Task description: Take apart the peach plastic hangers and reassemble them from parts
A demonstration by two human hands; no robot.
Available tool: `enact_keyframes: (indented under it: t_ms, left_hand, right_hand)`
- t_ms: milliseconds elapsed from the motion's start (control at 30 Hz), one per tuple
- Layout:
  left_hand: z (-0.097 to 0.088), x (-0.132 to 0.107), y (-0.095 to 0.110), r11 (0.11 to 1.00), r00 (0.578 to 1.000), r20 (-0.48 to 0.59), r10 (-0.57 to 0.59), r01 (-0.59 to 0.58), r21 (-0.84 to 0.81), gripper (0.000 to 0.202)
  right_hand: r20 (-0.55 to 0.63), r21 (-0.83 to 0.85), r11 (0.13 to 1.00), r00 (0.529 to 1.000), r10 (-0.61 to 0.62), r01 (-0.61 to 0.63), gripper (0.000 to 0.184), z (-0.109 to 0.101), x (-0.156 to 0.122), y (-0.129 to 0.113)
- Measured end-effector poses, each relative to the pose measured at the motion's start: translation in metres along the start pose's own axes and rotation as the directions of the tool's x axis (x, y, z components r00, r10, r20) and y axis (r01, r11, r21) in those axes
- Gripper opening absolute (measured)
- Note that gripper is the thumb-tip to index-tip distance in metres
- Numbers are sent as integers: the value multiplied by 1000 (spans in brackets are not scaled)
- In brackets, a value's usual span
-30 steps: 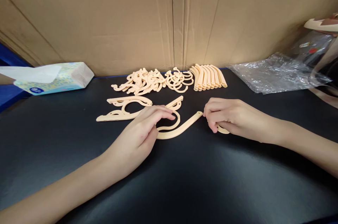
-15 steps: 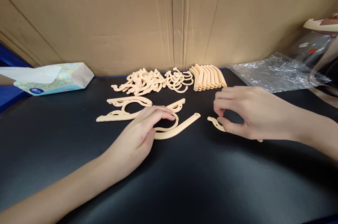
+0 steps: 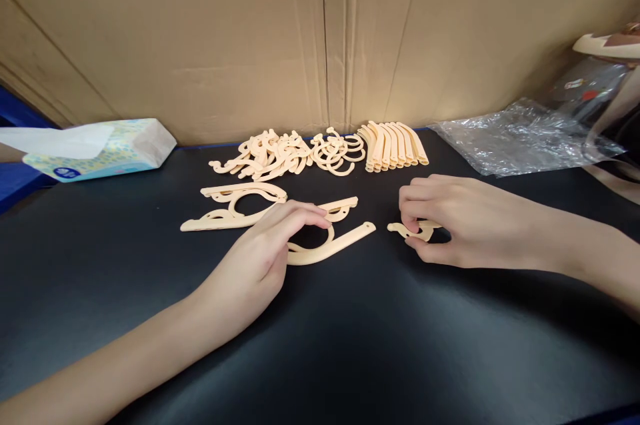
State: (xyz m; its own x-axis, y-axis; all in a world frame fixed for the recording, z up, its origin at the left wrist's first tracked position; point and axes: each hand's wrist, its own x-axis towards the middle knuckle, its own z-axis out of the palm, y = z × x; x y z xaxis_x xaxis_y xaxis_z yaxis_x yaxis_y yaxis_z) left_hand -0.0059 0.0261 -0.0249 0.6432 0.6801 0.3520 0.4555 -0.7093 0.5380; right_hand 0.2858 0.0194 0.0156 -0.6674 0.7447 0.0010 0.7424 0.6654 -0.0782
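Note:
My left hand [image 3: 267, 248] rests on a cream plastic curved hanger piece [image 3: 327, 245] lying on the black table [image 3: 320, 345], fingers curled over its ring part. My right hand [image 3: 450, 218] pinches a small cream hook piece [image 3: 413, 231] between thumb and fingers, just right of the curved piece's free end. Two more flat hanger arms [image 3: 235, 205] lie to the left of my left hand. Behind, along the cardboard wall, lie a heap of small hooks [image 3: 270, 155], a cluster of rings [image 3: 337, 151] and a row of curved bars [image 3: 393, 145].
A tissue box [image 3: 100, 148] sits at the back left. Crumpled clear plastic bags [image 3: 520, 138] lie at the back right, beside a dark object with a cream rim [image 3: 607, 45]. A cardboard wall [image 3: 320, 38] closes the back of the table.
My right hand drew away from the curved piece's end to the right, lifted a little, then came down and closed on the small hook piece. The left hand stayed put.

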Motion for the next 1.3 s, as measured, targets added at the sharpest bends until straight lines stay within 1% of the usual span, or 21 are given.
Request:
enact_keyframes:
  t_ms: [167,300,367,467,533,567,667,767,867,1100,1300]
  left_hand:
    - [-2,3,4,1000,1000,17,-1,1,17,61]
    - [-2,2,5,1000,1000,14,-9,9,29,59]
    - [-2,2,7,999,1000,18,-24,23,43,54]
    - [-3,2,11,993,999,14,-40,38,110,37]
    - [-2,2,13,984,1000,15,0,-3,176,27]
    - [-1,1,14,977,999,18,39,-42,211,26]
    - [1,-1,16,933,985,51,166,-173,315,35]
    - [3,-2,16,900,975,96,198,-220,376,40]
    - [2,-1,17,901,974,113,197,-225,370,35]
    - [-1,1,22,929,970,156,188,-227,293,21]
    - [0,1,23,939,971,148,190,-224,261,10]
  right_hand:
    - [-22,26,1000,1000,-3,3,15,3,2,-4]
    - [-65,59,997,997,-42,46,13,5,4,-8]
    - [-86,69,995,994,-60,66,14,7,5,-9]
    - [-97,78,994,993,-67,75,14,8,5,-9]
    - [-101,76,994,992,-69,76,15,9,4,-9]
    - [-105,74,994,992,-69,77,15,8,4,-9]
    - [-124,65,994,989,-75,83,17,8,4,-10]
    - [-154,48,995,985,-82,91,22,9,5,-10]
    - [-177,29,994,980,-95,102,25,11,6,-10]
    - [-200,-30,994,974,-110,106,28,14,4,-8]
    - [-221,-79,990,967,-130,115,30,15,6,-9]
